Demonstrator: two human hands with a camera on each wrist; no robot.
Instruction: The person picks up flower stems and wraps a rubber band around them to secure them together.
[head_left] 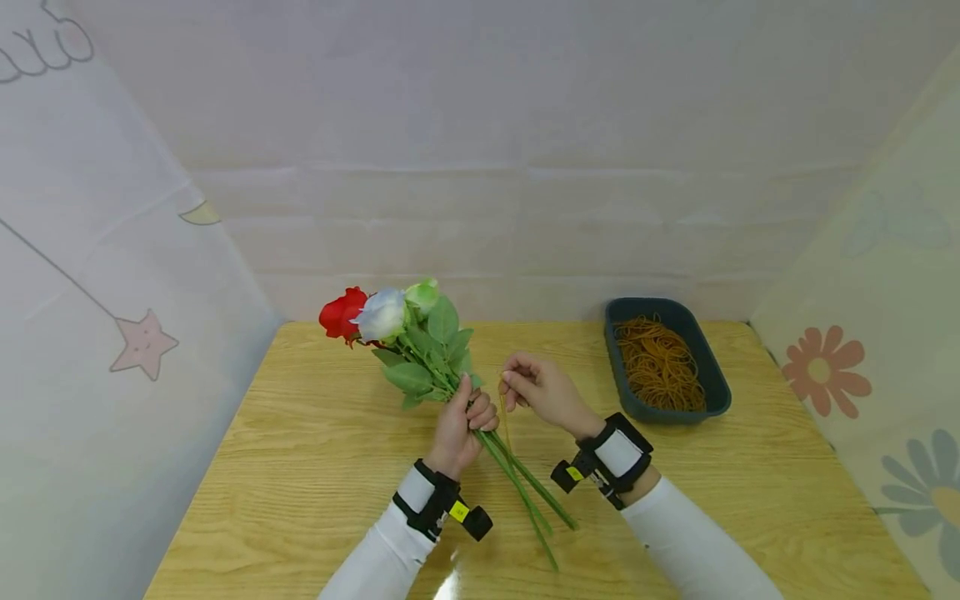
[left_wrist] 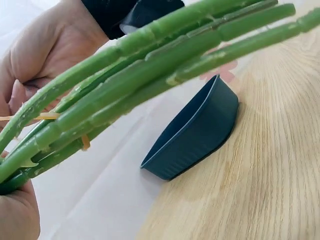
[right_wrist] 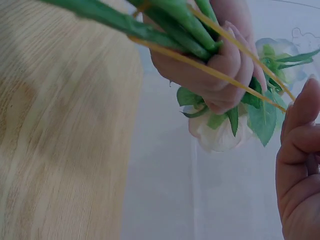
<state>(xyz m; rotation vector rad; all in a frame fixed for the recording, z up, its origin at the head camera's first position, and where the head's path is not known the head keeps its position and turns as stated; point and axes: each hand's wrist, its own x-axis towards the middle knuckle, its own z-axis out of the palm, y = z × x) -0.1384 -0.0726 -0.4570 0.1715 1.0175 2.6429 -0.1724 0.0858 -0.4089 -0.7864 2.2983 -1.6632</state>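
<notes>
My left hand (head_left: pixel 461 425) grips a bunch of artificial roses by the green stems (head_left: pixel 525 483), just below the leaves. A red rose (head_left: pixel 342 315), a pale blue-white rose (head_left: pixel 382 315) and a green-white rose (head_left: pixel 422 295) top the bunch, tilted to the upper left. To the right, my right hand (head_left: pixel 542 385) pinches a thin yellow-brown rubber band (right_wrist: pixel 215 72) between thumb and finger. In the right wrist view the band is stretched taut, running from the stems to those fingertips. The left wrist view shows part of it across the stems (left_wrist: pixel 150 70).
A dark blue-green plastic basket (head_left: pixel 617 371) stands at the back right of the wooden table (head_left: pixel 315 467), with a heap of rubber bands (head_left: pixel 663 367) inside. Light printed cloth (head_left: pixel 480 208) hangs behind the table and along both sides.
</notes>
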